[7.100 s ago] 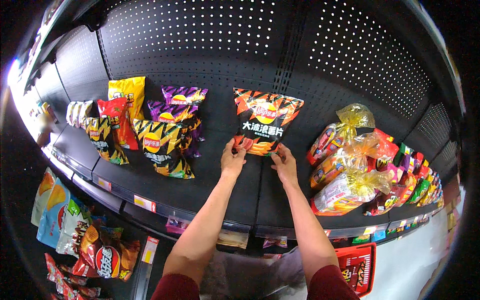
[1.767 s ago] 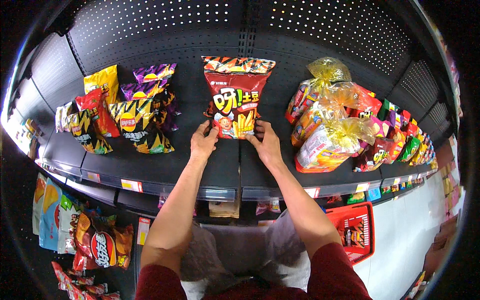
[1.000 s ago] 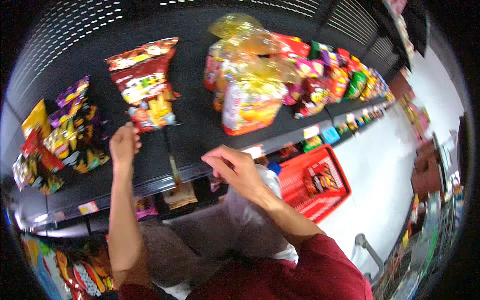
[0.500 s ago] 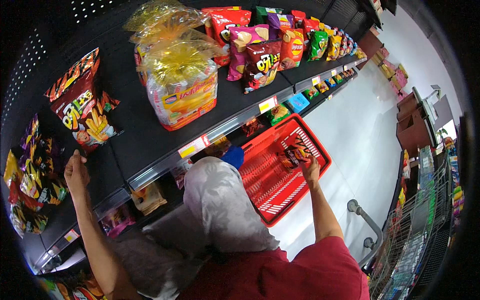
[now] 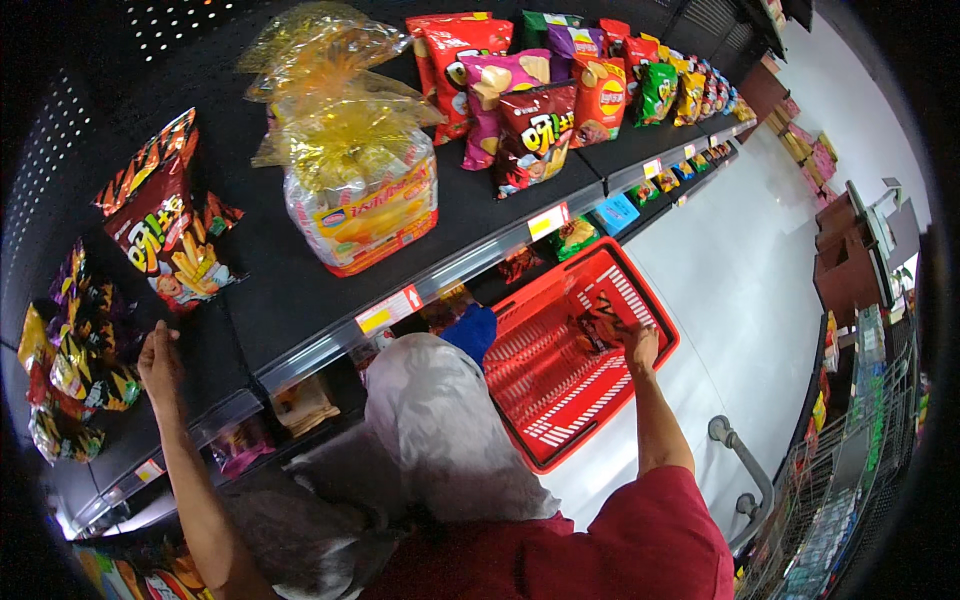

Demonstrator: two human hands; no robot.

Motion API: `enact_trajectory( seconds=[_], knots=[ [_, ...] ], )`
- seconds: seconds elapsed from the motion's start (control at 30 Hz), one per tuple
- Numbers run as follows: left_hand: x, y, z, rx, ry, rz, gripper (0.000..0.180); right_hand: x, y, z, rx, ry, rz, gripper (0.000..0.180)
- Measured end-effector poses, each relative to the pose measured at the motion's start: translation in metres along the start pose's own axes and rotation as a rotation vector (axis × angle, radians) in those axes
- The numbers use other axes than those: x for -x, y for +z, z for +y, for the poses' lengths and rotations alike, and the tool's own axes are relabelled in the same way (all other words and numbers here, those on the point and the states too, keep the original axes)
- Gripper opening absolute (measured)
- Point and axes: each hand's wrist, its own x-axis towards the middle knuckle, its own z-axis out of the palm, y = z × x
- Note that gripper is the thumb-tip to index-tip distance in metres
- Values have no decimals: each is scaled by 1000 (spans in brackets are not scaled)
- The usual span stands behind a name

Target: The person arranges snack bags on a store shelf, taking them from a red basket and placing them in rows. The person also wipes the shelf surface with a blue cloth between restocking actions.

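My right hand point(image 5: 642, 348) grips a small dark red and black snack bag point(image 5: 597, 328) by its edge, inside a red plastic shopping basket point(image 5: 655, 300). The basket stands on the floor beside my raised knee. On the left, my left hand point(image 5: 160, 362) is at the front of the black shelf, fingers loosely bent and apart, with nothing seen in them. Just above it lies a brown bag of potato snacks point(image 5: 165, 235), apart from the fingertips. Left of that hand sits a cluster of dark, shiny snack bags point(image 5: 90, 350).
A packaged loaf of bread point(image 5: 365, 215) with gold wrap stands mid-shelf. Further along come another brown snack bag point(image 5: 535, 140) and several colourful chip bags point(image 5: 600, 100). A lower shelf holds more packets point(image 5: 575, 235). On the right are a grey metal rail point(image 5: 745, 460) and a wire rack point(image 5: 840, 470).
The whole view has shifted slightly. My right hand and the small bag have moved a little right and lower in the picture, still within the basket. My left hand stays by the shelf.
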Motion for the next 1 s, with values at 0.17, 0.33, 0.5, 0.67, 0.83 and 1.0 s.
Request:
enact_trajectory(
  seconds=[0.17, 0.33, 0.5, 0.67, 0.83, 1.0],
  knots=[
    [4, 41, 11, -107, -1, 11, 27, 5, 38, 39, -745, 65, 157, 4],
    [16, 28, 25, 58, -27, -95, 29, 17, -34, -10, -1550, 245, -113, 14],
    [28, 27, 34, -181, -34, -238, 25, 78, -243, -145, -829, -209, -89, 10],
    [34, 32, 46, -214, -70, -396, 24, 94, -358, -223, -891, -513, -47, 11],
    [41, 24, 57, -187, -133, -477, 21, 90, -420, -317, -828, -768, 77, 14],
    [46, -3, 56, -147, -94, -564, 18, 105, -404, -456, -1006, -960, -89, 8]
  ],
)
